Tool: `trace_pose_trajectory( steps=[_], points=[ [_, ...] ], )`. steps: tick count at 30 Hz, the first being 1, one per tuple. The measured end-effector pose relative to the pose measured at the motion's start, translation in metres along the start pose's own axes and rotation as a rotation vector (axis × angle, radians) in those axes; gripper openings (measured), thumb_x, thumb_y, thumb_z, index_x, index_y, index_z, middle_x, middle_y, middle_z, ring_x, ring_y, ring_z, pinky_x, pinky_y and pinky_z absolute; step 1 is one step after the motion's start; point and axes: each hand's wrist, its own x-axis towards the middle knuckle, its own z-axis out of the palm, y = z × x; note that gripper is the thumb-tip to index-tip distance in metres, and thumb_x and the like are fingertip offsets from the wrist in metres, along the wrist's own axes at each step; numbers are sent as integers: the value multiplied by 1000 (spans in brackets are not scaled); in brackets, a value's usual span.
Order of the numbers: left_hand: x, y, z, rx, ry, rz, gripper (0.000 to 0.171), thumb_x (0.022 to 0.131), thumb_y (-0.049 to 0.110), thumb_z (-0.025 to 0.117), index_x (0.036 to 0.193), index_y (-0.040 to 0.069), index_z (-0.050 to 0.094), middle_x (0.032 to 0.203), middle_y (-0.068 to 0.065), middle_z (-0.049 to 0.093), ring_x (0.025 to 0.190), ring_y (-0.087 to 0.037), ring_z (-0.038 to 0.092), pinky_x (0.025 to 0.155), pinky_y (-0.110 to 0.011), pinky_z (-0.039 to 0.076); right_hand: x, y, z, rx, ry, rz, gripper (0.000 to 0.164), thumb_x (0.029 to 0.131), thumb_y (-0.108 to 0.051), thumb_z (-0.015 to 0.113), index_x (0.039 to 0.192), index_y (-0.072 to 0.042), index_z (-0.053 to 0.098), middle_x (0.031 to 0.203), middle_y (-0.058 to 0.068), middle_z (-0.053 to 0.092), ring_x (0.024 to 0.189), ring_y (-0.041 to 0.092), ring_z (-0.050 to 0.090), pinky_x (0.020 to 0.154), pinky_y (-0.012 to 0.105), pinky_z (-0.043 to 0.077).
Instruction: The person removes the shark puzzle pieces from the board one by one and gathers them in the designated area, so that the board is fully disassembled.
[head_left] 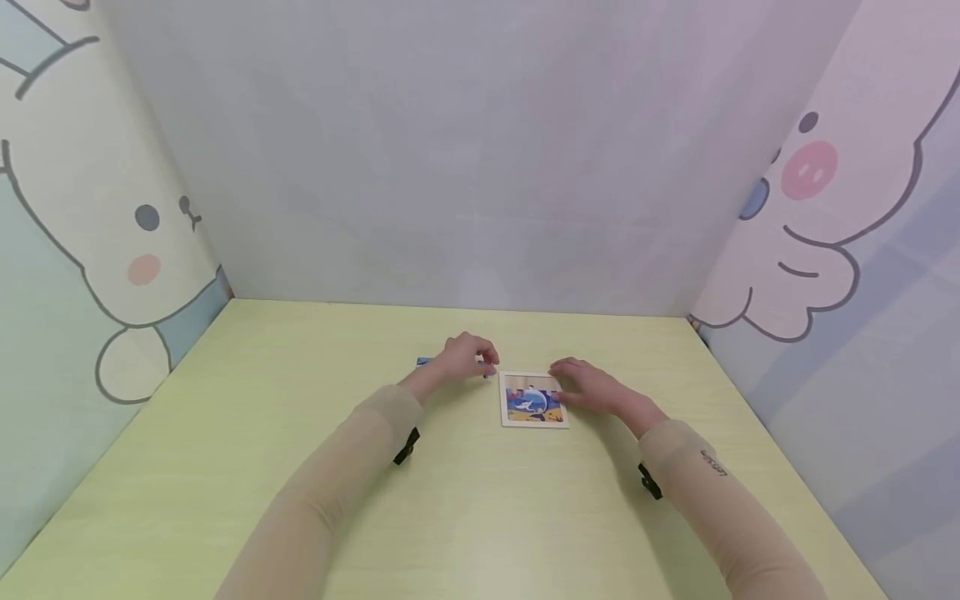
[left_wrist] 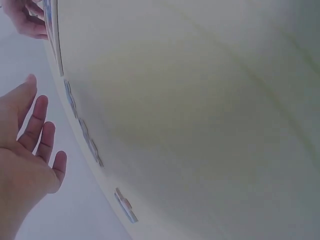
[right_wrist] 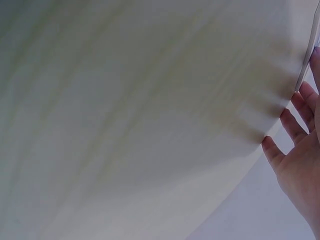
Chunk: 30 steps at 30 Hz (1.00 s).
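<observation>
A white-framed jigsaw puzzle (head_left: 535, 423) with a blue sea picture lies flat on the table; a beige strip shows along its far side. My right hand (head_left: 591, 387) rests at its right edge, fingers spread. In the right wrist view, some fingertips (right_wrist: 267, 142) of that hand touch the tabletop. My left hand (head_left: 467, 357) hovers left of the frame, fingers loosely bent and nothing visible between them. Beside it lie loose puzzle pieces (head_left: 423, 361), partly hidden by the hand. The left wrist view shows several such pieces (left_wrist: 90, 142) lying flat in a row.
The pale yellow table (head_left: 465, 500) extends around the puzzle on every side. A plain grey-white backdrop (head_left: 450, 167) stands behind its far edge. Side panels with cartoon animals (head_left: 810, 171) flank the table left and right.
</observation>
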Motion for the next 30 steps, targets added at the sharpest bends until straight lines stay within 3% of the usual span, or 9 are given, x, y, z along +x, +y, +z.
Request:
trace_pose_trajectory(
  steps=[7, 11, 20, 30],
  points=[
    [-5, 9, 10, 57, -3, -6, 14, 86, 27, 70, 98, 20, 69, 98, 5, 65, 106, -21, 48, 93, -51, 31, 0, -1, -1, 10, -1, -3, 52, 90, -32, 64, 131, -3, 51, 137, 18, 48, 129, 37, 41, 106, 51, 32],
    [-9, 15, 17, 42, -3, -23, 15, 85, 28, 71, 98, 21, 70, 102, 5, 63, 108, -22, 44, 94, -49, 28, 0, -2, -1, 19, -18, 9, 48, 90, -33, 63, 130, -7, 53, 138, 16, 47, 130, 37, 40, 106, 52, 31],
    [-18, 31, 29, 140, -31, -38, 27, 77, 40, 76, 101, 27, 71, 119, 2, 58, 113, -22, 42, 95, -48, 30, 0, -4, -3, 34, -37, 7, 47, 91, -34, 61, 130, -9, 52, 140, 16, 46, 131, 37, 38, 106, 53, 30],
    [-21, 37, 35, 194, -41, -21, 32, 76, 42, 77, 103, 26, 70, 123, 0, 55, 117, -23, 40, 97, -47, 28, 0, -1, -2, 30, -34, 2, 48, 92, -32, 61, 131, -7, 51, 140, 17, 46, 131, 37, 38, 107, 52, 30]
  ],
)
